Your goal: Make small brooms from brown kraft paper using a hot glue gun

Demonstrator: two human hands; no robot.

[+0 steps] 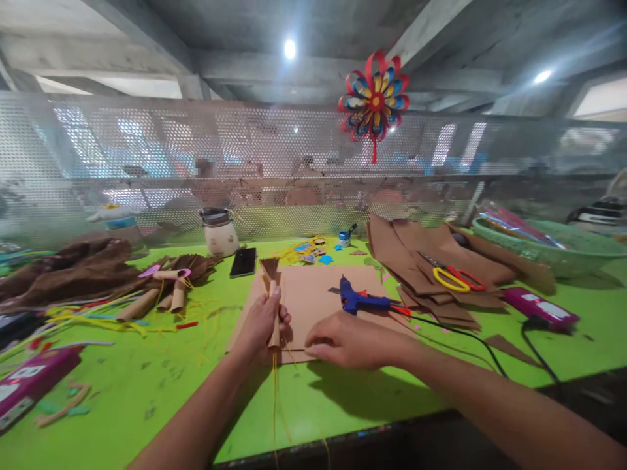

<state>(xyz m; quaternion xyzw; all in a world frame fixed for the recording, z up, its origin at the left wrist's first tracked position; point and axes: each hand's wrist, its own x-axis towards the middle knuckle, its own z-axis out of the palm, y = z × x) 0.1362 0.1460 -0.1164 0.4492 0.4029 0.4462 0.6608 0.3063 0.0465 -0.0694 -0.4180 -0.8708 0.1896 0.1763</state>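
Observation:
My left hand (pixel 264 320) is closed round a rolled brown paper tube (pixel 274 331), held upright with a frayed paper fringe (pixel 270 266) at its top. Thin yellow strings (pixel 275 398) hang from its lower end past the table edge. To the right, my right hand (pixel 350 341) is low over the front of a cardboard sheet (pixel 306 287), its fingers curled together. Whatever they may hold is hidden. Just beyond that hand, a blue glue gun (pixel 360 299) lies on the cardboard.
Brown paper sheets (pixel 406 254) lie right, under scissors (pixel 453 277). A purple box (pixel 541 309) has a black cable beside it. Left are paper rolls (pixel 140 305), yellow strips (pixel 93 318) and another purple box (pixel 34 385). A phone (pixel 243 262) and jug (pixel 219 235) stand behind.

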